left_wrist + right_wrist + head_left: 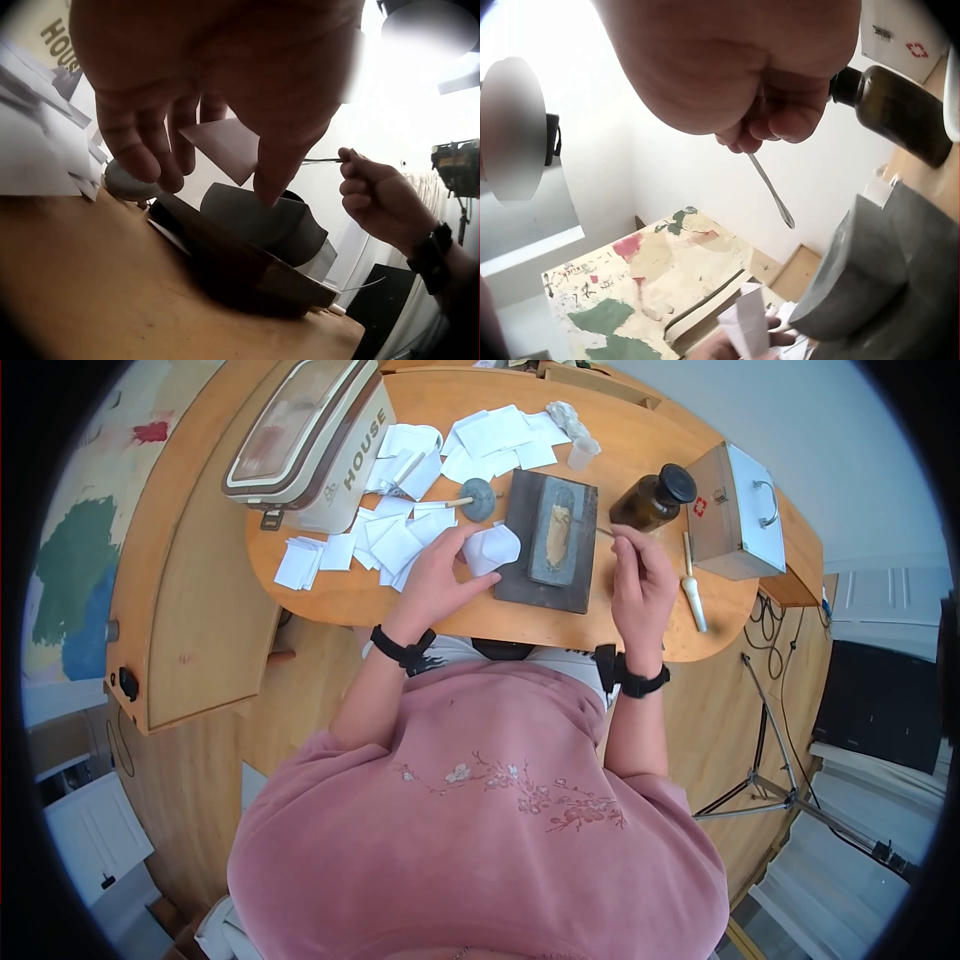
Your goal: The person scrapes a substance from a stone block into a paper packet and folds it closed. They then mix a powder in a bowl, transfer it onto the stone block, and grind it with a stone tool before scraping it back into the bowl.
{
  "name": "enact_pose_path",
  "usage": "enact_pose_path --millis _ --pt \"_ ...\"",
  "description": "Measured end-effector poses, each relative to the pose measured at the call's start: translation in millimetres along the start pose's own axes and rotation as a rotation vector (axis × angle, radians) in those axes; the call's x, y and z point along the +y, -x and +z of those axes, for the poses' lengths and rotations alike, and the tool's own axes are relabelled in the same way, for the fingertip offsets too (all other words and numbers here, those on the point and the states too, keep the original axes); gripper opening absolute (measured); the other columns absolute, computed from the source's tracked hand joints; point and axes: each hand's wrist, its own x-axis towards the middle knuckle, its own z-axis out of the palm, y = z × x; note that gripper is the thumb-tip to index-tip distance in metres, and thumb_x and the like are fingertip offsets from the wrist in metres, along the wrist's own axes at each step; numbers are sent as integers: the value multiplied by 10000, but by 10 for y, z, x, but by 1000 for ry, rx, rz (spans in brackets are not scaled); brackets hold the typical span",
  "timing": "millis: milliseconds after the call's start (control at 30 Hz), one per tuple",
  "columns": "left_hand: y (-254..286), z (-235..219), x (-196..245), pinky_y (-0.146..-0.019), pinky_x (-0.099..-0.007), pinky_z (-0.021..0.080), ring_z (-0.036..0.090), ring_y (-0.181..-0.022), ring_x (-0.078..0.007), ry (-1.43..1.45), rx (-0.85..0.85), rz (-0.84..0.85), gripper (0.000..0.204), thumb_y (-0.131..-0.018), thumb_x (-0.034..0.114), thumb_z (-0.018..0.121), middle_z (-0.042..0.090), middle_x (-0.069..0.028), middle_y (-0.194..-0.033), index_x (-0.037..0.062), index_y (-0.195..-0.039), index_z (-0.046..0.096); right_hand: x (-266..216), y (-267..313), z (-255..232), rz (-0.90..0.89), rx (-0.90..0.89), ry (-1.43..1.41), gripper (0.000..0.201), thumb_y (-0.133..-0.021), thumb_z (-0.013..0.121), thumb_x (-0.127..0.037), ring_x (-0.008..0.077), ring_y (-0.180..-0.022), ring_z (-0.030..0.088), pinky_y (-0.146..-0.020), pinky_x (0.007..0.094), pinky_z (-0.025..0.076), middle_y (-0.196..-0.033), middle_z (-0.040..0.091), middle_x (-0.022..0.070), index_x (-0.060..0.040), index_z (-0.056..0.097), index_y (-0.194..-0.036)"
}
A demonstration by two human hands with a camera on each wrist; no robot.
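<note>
In the head view my left hand (437,588) holds a folded white paper (492,548) between thumb and fingers, left of the dark board (517,550). The left wrist view shows a pointed corner of that paper (227,148) beside the thumb. My right hand (643,588), right of the board, pinches a thin metal spatula (771,189) whose narrow, rounded tip points down in the right wrist view. Between the hands lies a grey stone slab (540,565) on the board, with tan powder (557,535) spread along its top.
White paper sheets (395,543) and a round grey lid-like piece with a stick (478,498) lie to the left. A HOUSE box (345,485) stands behind them. To the right are a brown bottle (645,505), a white-handled tool (694,600) and a metal first-aid case (735,510).
</note>
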Motion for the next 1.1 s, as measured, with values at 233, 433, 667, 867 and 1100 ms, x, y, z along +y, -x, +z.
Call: enact_pose_path --millis 233,433,667,867,1100 --pt "108 -43 35 -934 -410 578 697 -1034 -300 -61 -26 -46 686 -870 261 954 721 -129 -1260 49 -1447 649 170 -323 163 -321 -215 303 163 -1002 752 34 340 -873 732 -763 395 573 -974 731 152 -8 802 -1152" --pt "161 -55 -17 -924 -407 584 708 -1030 -297 -70 -5 -48 673 -876 258 950 724 -124 -1260 52 -1441 646 116 -19 122 -313 -300 310 171 -986 762 26 383 -864 727 -748 435 581 -983 730 158 -17 801 -1148" --pt "136 -14 -66 -841 -347 553 669 -968 -227 -60 17 14 687 -866 258 967 735 -83 -1218 59 -1452 667 125 -95 184 -348 -217 316 173 -973 750 32 377 -855 737 -735 436 589 -991 742 150 -21 794 -1132" --pt "163 -62 -28 -925 -404 587 706 -1026 -287 -68 10 -42 660 -874 237 948 727 -112 -1251 49 -1432 649 70 17 96 -319 -332 321 219 -958 730 41 378 -865 741 -737 439 596 -1007 755 143 -35 795 -1153" --pt "157 -39 -69 -827 -337 546 661 -969 -208 -78 15 -4 670 -871 230 962 726 -76 -1219 56 -1447 668 117 -173 127 -429 -261 450 210 -933 724 51 375 -864 729 -717 455 584 -970 724 131 -41 781 -1113"
